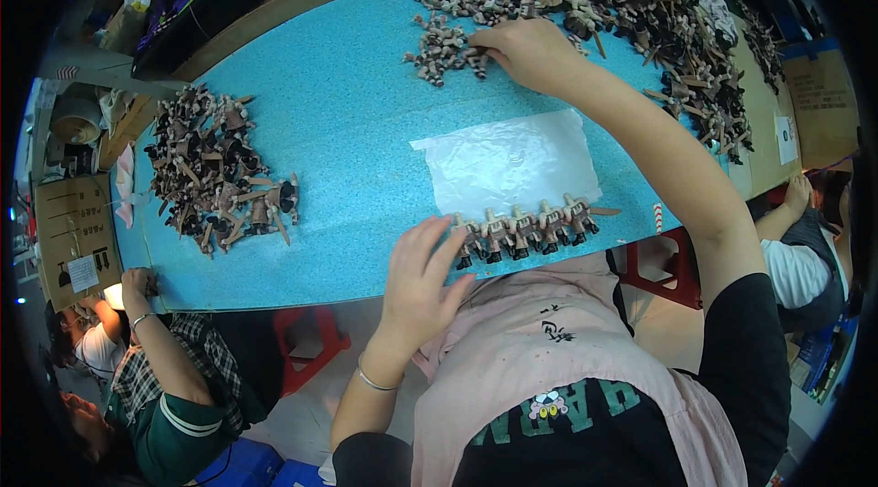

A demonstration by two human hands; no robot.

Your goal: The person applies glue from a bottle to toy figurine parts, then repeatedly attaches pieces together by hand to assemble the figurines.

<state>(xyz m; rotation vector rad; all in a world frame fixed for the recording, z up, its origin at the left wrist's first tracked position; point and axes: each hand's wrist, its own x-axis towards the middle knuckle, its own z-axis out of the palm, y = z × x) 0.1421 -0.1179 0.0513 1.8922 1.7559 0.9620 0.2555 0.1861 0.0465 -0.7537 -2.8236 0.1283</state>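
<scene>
A row of several small toy figures (pixel 523 233) stands side by side along the near table edge, brown-bodied with dark feet and pale stubs on top. My left hand (pixel 422 278) is at the row's left end, fingers stretched and thumb apart, next to the leftmost figure. My right hand (pixel 523 50) reaches to the far side, its fingers pinched at a small heap of pale and dark toy parts (pixel 437 53). What lies between those fingertips is too small to make out. A white plastic sheet (pixel 512 160) is taped flat behind the row.
A large pile of brown toy figures (pixel 631 2) runs along the far right of the blue table (pixel 320 121). Another figure pile (pixel 206 167) lies at the left. Cardboard boxes (pixel 78 235) stand beyond the left end. Co-workers sit at both sides; red stools (pixel 309 345) are below the edge.
</scene>
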